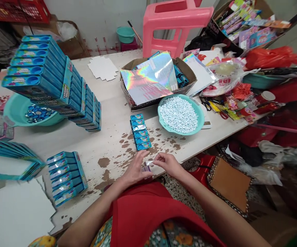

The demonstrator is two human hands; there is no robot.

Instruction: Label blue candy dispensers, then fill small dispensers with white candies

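My right hand (167, 164) pinches the edge of a small clear piece of plastic film (149, 163) at the table's front edge. My left hand (134, 169) is beside it, thumb and fingers apart around a small purple-marked part of the film. Whether the left fingertips touch the film is hard to see. Just beyond my hands stands a short row of blue candy boxes (140, 132) with round recesses on their top ends; one carries a shiny clear patch. To its right is a turquoise bowl (201, 118) full of small white pellets (179, 114).
Tall stacked blue boxes (68, 85) rise at left, near a turquoise bowl (12, 109) of blue and silver pieces. Another box row (66, 178) lies at front left. A carton (128, 99) with holographic sheets (151, 79), scissors (224, 115) and a pink stool (176, 19) are beyond.
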